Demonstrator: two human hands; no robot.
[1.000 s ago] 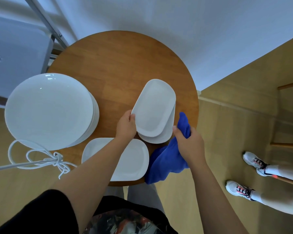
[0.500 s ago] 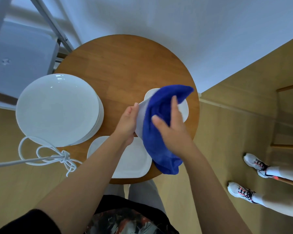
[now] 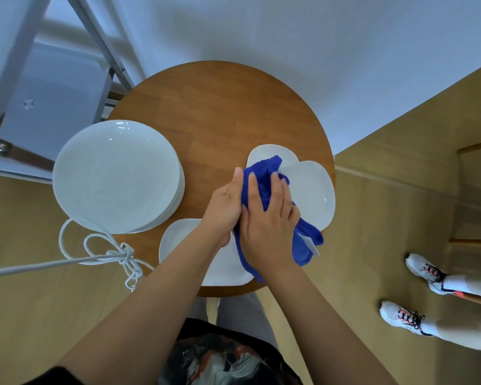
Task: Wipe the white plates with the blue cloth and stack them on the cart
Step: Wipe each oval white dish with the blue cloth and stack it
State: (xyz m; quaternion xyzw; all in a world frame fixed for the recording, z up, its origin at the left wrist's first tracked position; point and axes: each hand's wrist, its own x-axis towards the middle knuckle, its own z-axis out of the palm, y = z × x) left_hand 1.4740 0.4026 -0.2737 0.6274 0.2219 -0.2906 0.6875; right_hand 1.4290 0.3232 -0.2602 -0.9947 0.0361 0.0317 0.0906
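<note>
Above a round wooden worktop, the left hand grips a white oblong plate, glossy and smooth. The right hand, fingers nearly straight, presses a crumpled blue cloth onto it.

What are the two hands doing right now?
Left hand: grips the edge of the white oblong plate being wiped.
Right hand: open, fingers pressing the blue cloth onto it.
</note>
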